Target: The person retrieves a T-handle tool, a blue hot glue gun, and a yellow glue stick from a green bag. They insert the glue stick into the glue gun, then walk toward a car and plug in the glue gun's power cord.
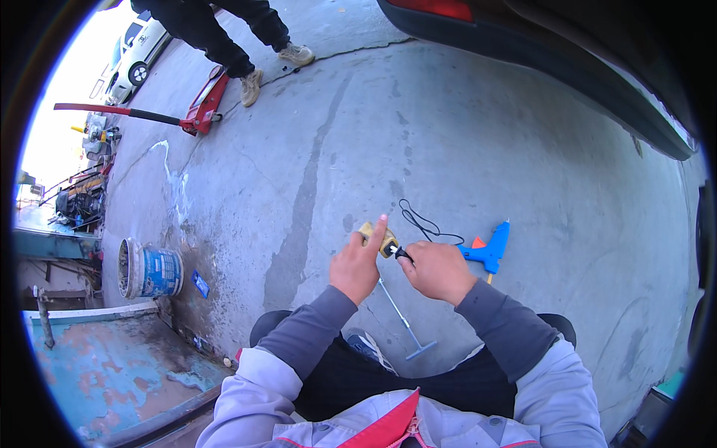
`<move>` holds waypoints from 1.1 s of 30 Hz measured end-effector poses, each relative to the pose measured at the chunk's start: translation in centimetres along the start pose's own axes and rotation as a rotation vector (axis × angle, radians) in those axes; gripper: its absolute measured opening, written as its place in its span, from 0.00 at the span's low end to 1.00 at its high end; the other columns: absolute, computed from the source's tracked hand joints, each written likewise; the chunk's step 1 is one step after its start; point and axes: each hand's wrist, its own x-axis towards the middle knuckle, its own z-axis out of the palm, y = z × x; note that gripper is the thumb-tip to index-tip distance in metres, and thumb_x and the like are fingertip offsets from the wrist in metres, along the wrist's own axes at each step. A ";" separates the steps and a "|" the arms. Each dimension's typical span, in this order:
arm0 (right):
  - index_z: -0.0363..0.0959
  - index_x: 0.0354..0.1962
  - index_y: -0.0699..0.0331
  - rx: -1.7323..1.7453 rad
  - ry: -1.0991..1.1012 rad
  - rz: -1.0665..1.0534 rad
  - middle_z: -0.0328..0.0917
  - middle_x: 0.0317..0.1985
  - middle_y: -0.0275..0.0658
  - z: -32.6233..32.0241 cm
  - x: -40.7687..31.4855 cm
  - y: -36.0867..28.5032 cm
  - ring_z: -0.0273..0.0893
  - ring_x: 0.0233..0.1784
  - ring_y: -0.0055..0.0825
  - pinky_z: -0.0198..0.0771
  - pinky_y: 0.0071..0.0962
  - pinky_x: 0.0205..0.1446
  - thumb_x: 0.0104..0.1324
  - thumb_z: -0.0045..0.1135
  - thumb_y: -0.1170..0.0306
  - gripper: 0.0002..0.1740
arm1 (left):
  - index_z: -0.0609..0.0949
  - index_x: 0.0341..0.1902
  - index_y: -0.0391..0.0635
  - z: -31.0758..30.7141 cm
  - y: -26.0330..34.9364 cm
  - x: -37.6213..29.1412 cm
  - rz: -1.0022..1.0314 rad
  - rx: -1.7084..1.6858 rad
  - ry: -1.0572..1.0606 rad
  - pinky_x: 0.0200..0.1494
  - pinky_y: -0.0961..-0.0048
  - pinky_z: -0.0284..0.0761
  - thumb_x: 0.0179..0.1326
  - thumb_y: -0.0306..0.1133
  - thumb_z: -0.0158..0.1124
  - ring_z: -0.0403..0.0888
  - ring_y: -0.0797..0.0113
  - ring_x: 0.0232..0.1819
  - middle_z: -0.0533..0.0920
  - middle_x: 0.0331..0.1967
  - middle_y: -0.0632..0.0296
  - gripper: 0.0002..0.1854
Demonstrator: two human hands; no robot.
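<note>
My left hand point(358, 266) holds a yellow and black block-like object point(386, 241), perhaps a power strip or socket; its exact kind is unclear. One of the left fingers points away from me over it. My right hand point(440, 269) grips a black plug point(402, 253) whose pale metal end touches the yellow object. Right of that hand, on the concrete, lies a blue glue gun point(492, 249) with an orange trigger and a glue stick at its rear. A black cable point(417, 218) loops from its handle. Below my hands lies a metal T-handled rod point(406, 322), partly hidden.
A red floor jack point(204, 106) stands near a person in black trousers point(201, 33). A car's dark bumper point(538, 67) is at upper right. At left are a tipped bucket point(159, 271), a blue packet point(200, 284) and a worn painted metal surface point(123, 369).
</note>
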 end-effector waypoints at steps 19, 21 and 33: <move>0.79 0.32 0.61 -0.058 -0.173 0.023 0.82 0.27 0.45 2.3 -0.2 -0.7 0.82 0.32 0.47 0.74 0.49 0.37 0.70 0.54 0.58 0.16 | 0.67 0.76 0.67 -0.3 0.6 -2.6 0.083 0.094 -0.146 0.30 0.54 0.80 0.62 0.27 0.57 0.84 0.50 0.30 0.76 0.43 0.49 0.37; 0.80 0.32 0.60 -0.079 -0.237 0.029 0.82 0.27 0.44 2.3 0.0 -0.3 0.82 0.33 0.48 0.75 0.49 0.38 0.70 0.53 0.58 0.16 | 0.67 0.76 0.67 -0.1 0.5 -2.8 0.090 0.069 -0.161 0.31 0.53 0.80 0.62 0.27 0.57 0.84 0.49 0.31 0.77 0.44 0.48 0.37; 0.81 0.43 0.64 0.381 0.352 0.203 0.82 0.35 0.42 0.7 0.3 3.2 0.82 0.40 0.38 0.75 0.39 0.41 0.68 0.60 0.58 0.17 | 0.70 0.68 0.52 5.7 -11.8 2.9 -0.338 -0.143 -0.249 0.54 0.48 0.77 0.61 0.35 0.68 0.81 0.39 0.54 0.83 0.52 0.42 0.31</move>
